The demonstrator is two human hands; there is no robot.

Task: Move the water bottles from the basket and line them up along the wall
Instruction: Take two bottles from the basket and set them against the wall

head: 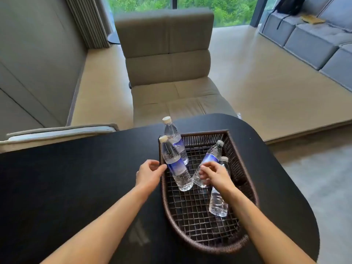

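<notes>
A dark woven basket (192, 242) sits on the black table (76, 178) and holds several clear water bottles with blue labels. Two bottles lean against its left rim: a near one (176, 164) and a far one (174, 138). A third bottle (210, 158) lies tilted in the middle, and my right hand (213, 175) closes around its lower part. A fourth bottle (218, 202) lies under my right wrist, partly hidden. My left hand (149, 173) hovers at the basket's left rim beside the near bottle, fingers apart, holding nothing.
A beige lounge chair (167, 73) stands past the table's far edge. A grey panelled wall (34, 63) runs along the left, with a floor strip beside it. A grey sofa (314, 40) is at the far right. A chair back (57, 131) touches the table's left edge.
</notes>
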